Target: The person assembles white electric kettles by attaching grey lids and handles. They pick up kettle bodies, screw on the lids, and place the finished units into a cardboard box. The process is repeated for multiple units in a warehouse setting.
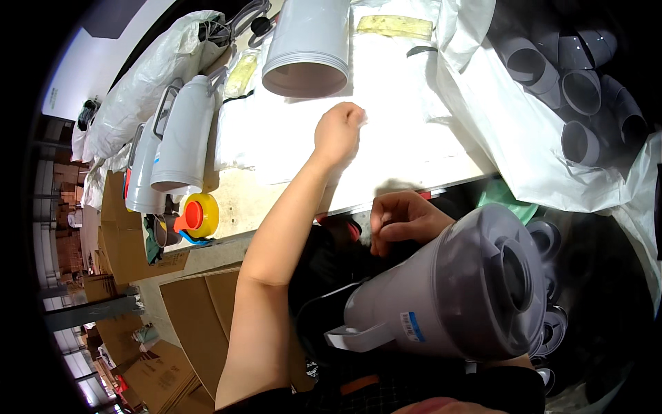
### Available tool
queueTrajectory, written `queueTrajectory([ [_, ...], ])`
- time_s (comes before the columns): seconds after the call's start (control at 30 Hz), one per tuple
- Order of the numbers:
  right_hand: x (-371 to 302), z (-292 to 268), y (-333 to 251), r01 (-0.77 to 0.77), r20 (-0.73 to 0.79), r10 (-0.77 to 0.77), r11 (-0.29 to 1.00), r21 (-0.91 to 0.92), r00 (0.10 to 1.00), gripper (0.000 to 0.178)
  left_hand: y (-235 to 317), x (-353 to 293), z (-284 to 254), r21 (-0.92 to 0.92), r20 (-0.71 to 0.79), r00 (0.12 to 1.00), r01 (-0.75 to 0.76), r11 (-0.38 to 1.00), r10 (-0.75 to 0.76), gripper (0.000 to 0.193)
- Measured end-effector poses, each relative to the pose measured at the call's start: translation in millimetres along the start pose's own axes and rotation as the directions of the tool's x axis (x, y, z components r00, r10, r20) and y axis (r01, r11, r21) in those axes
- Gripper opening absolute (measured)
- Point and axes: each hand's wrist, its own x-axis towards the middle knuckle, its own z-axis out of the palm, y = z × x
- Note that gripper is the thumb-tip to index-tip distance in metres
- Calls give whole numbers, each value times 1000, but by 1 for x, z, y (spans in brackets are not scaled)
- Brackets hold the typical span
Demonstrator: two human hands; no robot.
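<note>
My left hand (336,135) is closed in a fist over white sheeting (386,152) on the table, its fingertips turned away, so anything inside is hidden. Just beyond it stands a large light-grey cylindrical container (307,48), its rim toward me. My right hand (408,219) hangs off the table's near edge with fingers curled in and nothing visible in them. A grey plastic pitcher (420,297) with a darker translucent lid, a handle and a blue-and-white sticker lies tilted across my right forearm, hiding most of it. Whether the forearm supports it, I cannot tell.
Two grey handled jugs (185,138) stand at the table's left, beside a yellow-and-red lid (200,215). Yellowish pads (394,26) lie farther back. Several grey cups (580,91) fill a white-lined container at right. Cardboard boxes (196,314) stand at lower left.
</note>
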Motion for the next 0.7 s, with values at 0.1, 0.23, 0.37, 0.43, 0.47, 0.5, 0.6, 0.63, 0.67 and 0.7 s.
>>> queueTrajectory([
  [0.1,9,1,20,203,-335,-196,979,-13,921,22,1,12,-14,-781,-14,978,118,613,-207,26],
  [0.23,12,-10,19,239,-748,-393,920,-312,535,35,58,-71,-16,-428,227,951,-97,899,210,22],
  [0.37,-18,-13,19,252,-710,-355,935,-251,609,33,79,-124,-40,-785,131,986,42,618,99,29],
  [0.43,-22,-21,22,102,-660,-361,912,-398,659,32,93,-140,-52,-657,217,948,-35,753,233,27],
  [0.47,-17,-19,24,-51,-567,-331,831,-553,754,30,98,-152,-41,-709,441,886,245,661,144,28],
  [0.5,-18,-29,27,-236,-550,-228,726,-646,804,28,100,-164,-42,-728,416,908,298,617,53,27],
  [0.6,-34,-8,-10,-75,-797,-410,869,-489,444,20,89,-171,-74,-830,223,956,85,551,188,27],
  [0.63,-62,-16,-28,211,-803,-545,837,-504,242,18,104,-166,-76,-869,216,934,50,492,286,30],
  [0.67,-83,-8,-50,112,-807,-491,869,-483,329,21,105,-167,-78,-865,245,929,80,495,277,23],
  [0.7,-82,-24,-44,42,-700,-584,779,-625,412,20,108,-165,-69,-734,151,946,-87,674,287,15],
])
